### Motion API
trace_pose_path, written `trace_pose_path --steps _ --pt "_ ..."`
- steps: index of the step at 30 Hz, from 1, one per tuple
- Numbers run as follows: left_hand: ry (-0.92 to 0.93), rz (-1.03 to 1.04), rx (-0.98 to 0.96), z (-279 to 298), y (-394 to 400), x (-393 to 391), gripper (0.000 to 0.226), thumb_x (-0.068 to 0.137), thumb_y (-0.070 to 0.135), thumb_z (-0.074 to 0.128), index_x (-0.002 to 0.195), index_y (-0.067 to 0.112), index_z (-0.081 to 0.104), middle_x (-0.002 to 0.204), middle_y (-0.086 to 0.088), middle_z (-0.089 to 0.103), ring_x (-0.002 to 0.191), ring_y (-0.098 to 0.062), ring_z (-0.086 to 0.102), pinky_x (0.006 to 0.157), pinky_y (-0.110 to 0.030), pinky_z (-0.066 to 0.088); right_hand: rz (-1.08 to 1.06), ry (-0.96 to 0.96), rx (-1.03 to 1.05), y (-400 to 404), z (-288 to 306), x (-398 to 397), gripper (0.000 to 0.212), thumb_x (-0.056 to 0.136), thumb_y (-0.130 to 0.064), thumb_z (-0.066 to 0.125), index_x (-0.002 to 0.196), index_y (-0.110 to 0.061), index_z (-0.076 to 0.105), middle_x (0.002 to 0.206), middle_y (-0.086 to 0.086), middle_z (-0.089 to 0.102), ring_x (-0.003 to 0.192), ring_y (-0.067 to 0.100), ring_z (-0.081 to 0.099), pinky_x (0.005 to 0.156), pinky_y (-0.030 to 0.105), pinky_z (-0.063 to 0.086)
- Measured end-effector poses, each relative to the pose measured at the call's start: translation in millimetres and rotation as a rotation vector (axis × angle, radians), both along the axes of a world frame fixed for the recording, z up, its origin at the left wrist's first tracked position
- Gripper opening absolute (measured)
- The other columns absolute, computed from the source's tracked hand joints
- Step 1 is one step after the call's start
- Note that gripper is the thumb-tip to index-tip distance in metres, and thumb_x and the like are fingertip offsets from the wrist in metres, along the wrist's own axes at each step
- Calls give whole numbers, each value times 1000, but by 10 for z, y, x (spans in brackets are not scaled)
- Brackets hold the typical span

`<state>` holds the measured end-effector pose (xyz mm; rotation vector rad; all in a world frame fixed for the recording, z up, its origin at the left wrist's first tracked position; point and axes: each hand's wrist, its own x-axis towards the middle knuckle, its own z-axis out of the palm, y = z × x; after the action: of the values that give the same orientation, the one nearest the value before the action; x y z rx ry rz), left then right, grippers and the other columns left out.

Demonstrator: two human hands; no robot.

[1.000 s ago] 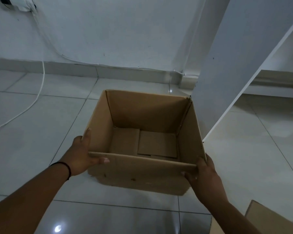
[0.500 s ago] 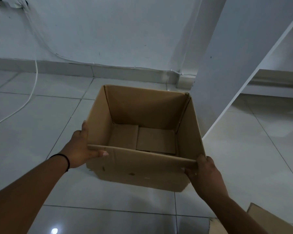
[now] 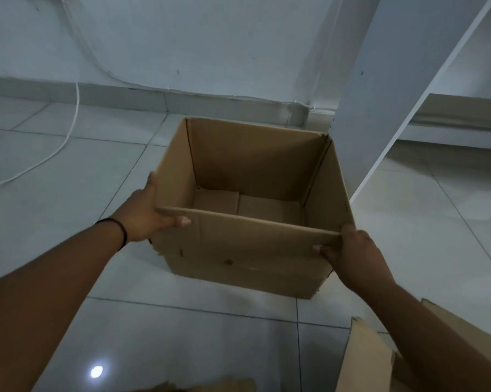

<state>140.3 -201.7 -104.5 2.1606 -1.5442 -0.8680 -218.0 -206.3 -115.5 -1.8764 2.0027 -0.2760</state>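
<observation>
An open brown cardboard box [image 3: 247,244] sits on the tiled floor, its top open and nothing inside but its folded bottom flaps. My left hand [image 3: 145,213] grips the box's near left corner, thumb over the front rim and fingers along the left wall. My right hand [image 3: 349,250] grips the near right corner, fingers curled round the front rim. A black band circles my left wrist.
A white cabinet panel [image 3: 385,80] stands right behind the box's far right corner. A white cable [image 3: 69,137] trails over the floor at the left, below the wall. Loose cardboard pieces [image 3: 366,360] lie at the bottom right and bottom edge.
The box has shifted a little toward me and to the left over the floor, with both hands keeping their hold on the near corners. More of the loose cardboard shows at the bottom.
</observation>
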Motion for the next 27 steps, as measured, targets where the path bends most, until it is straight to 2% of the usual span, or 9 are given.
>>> trace_pose_path --steps 2,4,6,8,11,14,21,25,27 --pt "-72 28 29 17 20 -60 130 49 66 75 145 30 -5 138 -15 40 115 -35 51 89 -50 53 -14 -24 -3 2 -5 9 45 82 -37 64 112 -8 46 107 18 53 80 27 56 70 38 50" --pt "-190 75 48 38 129 -149 124 60 66 68 147 21 -7 153 -16 17 134 -37 33 105 -52 39 -6 -33 24 62 12 0 66 84 -35 62 138 -21 28 127 24 44 96 38 58 86 49 51" --pt "-285 108 5 104 336 -205 112 68 65 61 147 14 0 156 -13 9 141 -33 22 111 -55 28 17 67 -13 201 53 -11 79 85 -39 59 144 -35 6 148 22 21 118 47 48 98 58 41" --pt "-325 111 -42 211 656 -182 104 74 61 59 147 14 1 158 -12 3 144 -29 13 115 -54 19 0 115 -137 467 120 10 77 86 -41 55 143 -36 4 155 18 7 128 49 37 104 61 34" --pt "-363 87 -122 378 1280 -6 91 81 52 57 147 12 10 158 -11 7 145 -26 13 117 -50 18 -56 7 -221 1087 212 74 69 88 -40 52 144 -23 15 155 15 15 135 44 29 109 58 30" --pt "-400 69 -176 431 2019 191 75 83 47 57 143 12 29 155 -11 22 142 -26 21 116 -48 22 3 -50 -207 1792 250 204 51 88 -35 54 133 -12 45 146 17 35 132 37 35 108 54 34" --pt "-377 149 20 205 3713 512 69 81 47 59 139 15 38 148 -12 36 135 -27 35 111 -45 30 392 -96 -152 3225 190 715 27 84 -30 61 106 -17 67 110 6 66 98 24 60 85 36 49" --pt "-386 226 265 51 4544 704 90 68 68 54 143 24 29 153 -5 30 137 -26 33 112 -47 27 682 -94 100 3914 171 911 55 82 -63 44 109 -20 65 117 1 63 105 18 57 88 28 45" --pt "-212 147 347 14 4859 679 100 58 79 55 141 28 33 152 2 31 137 -21 32 112 -42 27 763 -37 259 4175 123 987 78 66 -80 42 120 -26 59 133 -1 54 120 15 49 99 25 38"
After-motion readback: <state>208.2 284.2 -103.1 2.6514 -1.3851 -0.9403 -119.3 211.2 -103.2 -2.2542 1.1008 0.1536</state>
